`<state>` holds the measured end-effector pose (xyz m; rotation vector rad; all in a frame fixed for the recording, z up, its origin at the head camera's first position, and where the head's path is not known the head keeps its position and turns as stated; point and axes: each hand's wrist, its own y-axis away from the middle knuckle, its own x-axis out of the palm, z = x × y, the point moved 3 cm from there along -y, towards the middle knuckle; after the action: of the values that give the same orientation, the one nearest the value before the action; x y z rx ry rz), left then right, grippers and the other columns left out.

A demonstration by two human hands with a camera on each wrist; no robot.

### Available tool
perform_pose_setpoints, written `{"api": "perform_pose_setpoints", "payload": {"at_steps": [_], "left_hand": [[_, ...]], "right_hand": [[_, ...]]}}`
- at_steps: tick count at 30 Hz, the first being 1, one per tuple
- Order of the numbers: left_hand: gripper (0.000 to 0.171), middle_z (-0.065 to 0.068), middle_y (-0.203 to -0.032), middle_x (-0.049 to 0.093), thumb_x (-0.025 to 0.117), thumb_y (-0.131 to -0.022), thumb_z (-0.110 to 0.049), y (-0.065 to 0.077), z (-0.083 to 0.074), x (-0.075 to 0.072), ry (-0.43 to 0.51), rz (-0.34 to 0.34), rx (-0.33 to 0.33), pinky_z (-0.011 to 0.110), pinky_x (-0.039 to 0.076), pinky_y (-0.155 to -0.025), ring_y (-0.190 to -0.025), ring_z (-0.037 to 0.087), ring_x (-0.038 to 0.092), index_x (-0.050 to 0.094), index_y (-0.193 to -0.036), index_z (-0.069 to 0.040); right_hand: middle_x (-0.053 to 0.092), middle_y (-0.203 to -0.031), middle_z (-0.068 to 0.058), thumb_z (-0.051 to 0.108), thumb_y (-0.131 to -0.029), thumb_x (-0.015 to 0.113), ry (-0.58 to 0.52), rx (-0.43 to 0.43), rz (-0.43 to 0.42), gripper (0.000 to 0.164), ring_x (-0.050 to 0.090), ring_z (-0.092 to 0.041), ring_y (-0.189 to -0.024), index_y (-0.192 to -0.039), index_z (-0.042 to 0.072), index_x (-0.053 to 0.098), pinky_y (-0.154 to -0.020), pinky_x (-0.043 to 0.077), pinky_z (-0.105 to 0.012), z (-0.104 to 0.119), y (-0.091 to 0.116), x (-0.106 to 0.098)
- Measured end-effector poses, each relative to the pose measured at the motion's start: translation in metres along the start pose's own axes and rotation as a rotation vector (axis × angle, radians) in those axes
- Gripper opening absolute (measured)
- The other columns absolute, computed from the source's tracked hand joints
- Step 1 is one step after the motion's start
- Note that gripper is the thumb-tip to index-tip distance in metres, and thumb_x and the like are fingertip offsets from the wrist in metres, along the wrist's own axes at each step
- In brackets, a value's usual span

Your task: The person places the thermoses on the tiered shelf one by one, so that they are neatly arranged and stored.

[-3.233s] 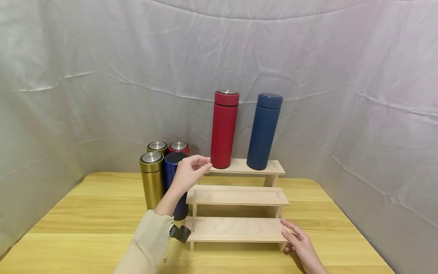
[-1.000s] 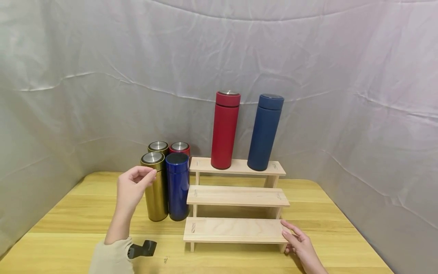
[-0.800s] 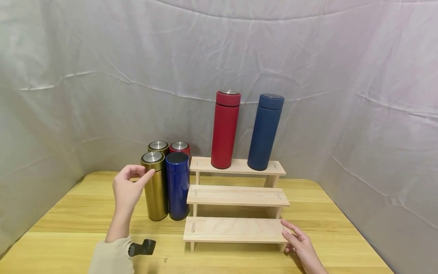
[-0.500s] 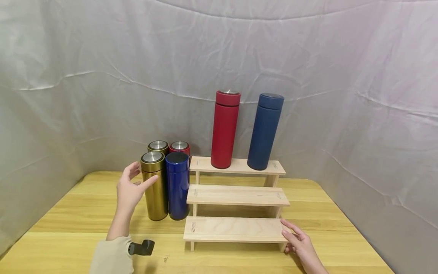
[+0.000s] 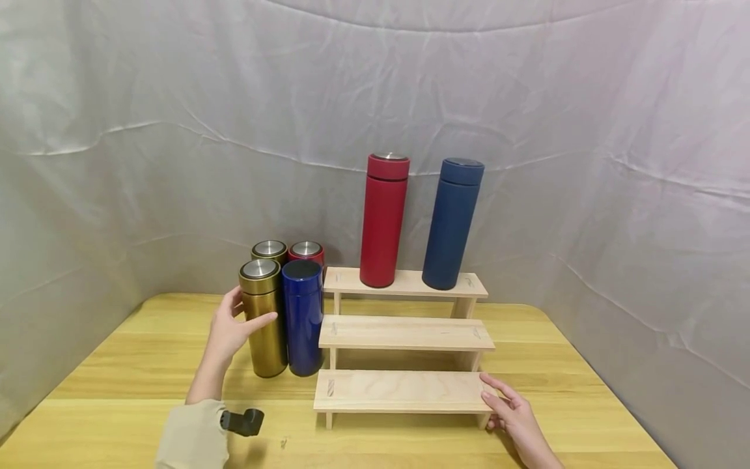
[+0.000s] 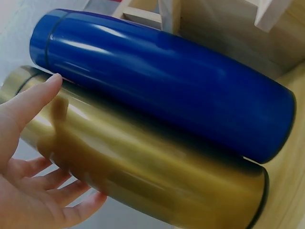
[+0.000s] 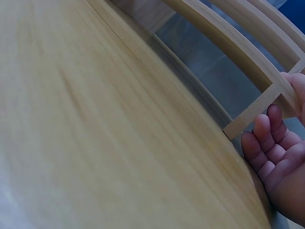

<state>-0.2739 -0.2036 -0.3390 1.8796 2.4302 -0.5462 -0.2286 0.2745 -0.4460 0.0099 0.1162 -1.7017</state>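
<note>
A gold thermos bottle stands upright at the front left of a small cluster, beside a glossy blue thermos. My left hand is at the gold bottle's left side, thumb across its front and fingers behind. In the left wrist view, the thumb shows a separate reflection on the gold bottle, and the loosely spread fingers lie along its edge. My right hand holds the right end of the lowest step of a three-tier wooden stand. In the right wrist view, its fingers curl near the stand's leg.
On the stand's top step, a matte red thermos and a matte blue thermos stand upright. Behind the front bottles are another gold thermos and a red one. Grey cloth surrounds the wooden table.
My left hand has left the red thermos on the top step, moved left and down to the front gold thermos, and spread its thumb and fingers about it. The right hand stays put.
</note>
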Motion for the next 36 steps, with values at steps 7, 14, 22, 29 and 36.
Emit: {"api": "perform_pose_setpoints", "payload": {"at_steps": [7, 14, 22, 29, 36], "left_hand": [[0.078, 0.024, -0.128, 0.036, 0.074, -0.073, -0.019, -0.002, 0.011, 0.005, -0.037, 0.075, -0.017, 0.051, 0.029, -0.095, -0.118, 0.039, 0.033, 0.028, -0.133, -0.001], [0.066, 0.021, -0.117, 0.045, 0.074, -0.072, -0.022, -0.003, 0.013, 0.006, -0.086, 0.07, -0.007, 0.044, 0.037, -0.085, -0.105, 0.033, 0.043, 0.038, -0.123, -0.001], [0.066, 0.021, -0.115, 0.048, 0.077, -0.07, -0.025, -0.001, 0.01, 0.004, -0.128, 0.032, 0.0, 0.042, 0.039, -0.083, -0.103, 0.033, 0.046, 0.043, -0.12, 0.0], [0.064, 0.021, -0.109, 0.053, 0.079, -0.067, -0.026, 0.0, 0.01, 0.0, -0.168, -0.03, 0.014, 0.039, 0.041, -0.079, -0.097, 0.03, 0.05, 0.048, -0.115, 0.002], [0.063, 0.021, -0.108, 0.055, 0.08, -0.065, -0.025, 0.0, 0.008, -0.009, -0.177, -0.083, 0.028, 0.038, 0.041, -0.078, -0.096, 0.03, 0.05, 0.051, -0.114, 0.001]], "right_hand": [[0.061, -0.098, 0.012, 0.011, -0.084, 0.06, -0.003, 0.008, -0.011, 0.042, 0.048, -0.009, -0.048, -0.122, -0.004, 0.049, -0.048, 0.046, -0.023, 0.0, 0.0, 0.0], [0.062, -0.094, 0.006, 0.011, -0.084, 0.06, -0.005, 0.01, -0.004, 0.043, 0.048, -0.01, -0.048, -0.123, -0.004, 0.048, -0.048, 0.046, -0.024, 0.003, 0.0, 0.001], [0.062, -0.094, 0.004, 0.012, -0.084, 0.06, 0.007, 0.014, -0.01, 0.043, 0.049, -0.01, -0.048, -0.123, -0.004, 0.049, -0.048, 0.047, -0.024, 0.002, 0.001, 0.001], [0.061, -0.096, 0.009, 0.013, -0.084, 0.06, 0.019, 0.02, -0.017, 0.044, 0.048, -0.01, -0.048, -0.123, -0.004, 0.048, -0.048, 0.046, -0.024, 0.001, 0.001, 0.001], [0.06, -0.091, -0.003, 0.012, -0.085, 0.059, 0.017, 0.017, -0.014, 0.043, 0.048, -0.011, -0.048, -0.123, -0.004, 0.048, -0.048, 0.047, -0.025, 0.002, 0.001, 0.001]]}}
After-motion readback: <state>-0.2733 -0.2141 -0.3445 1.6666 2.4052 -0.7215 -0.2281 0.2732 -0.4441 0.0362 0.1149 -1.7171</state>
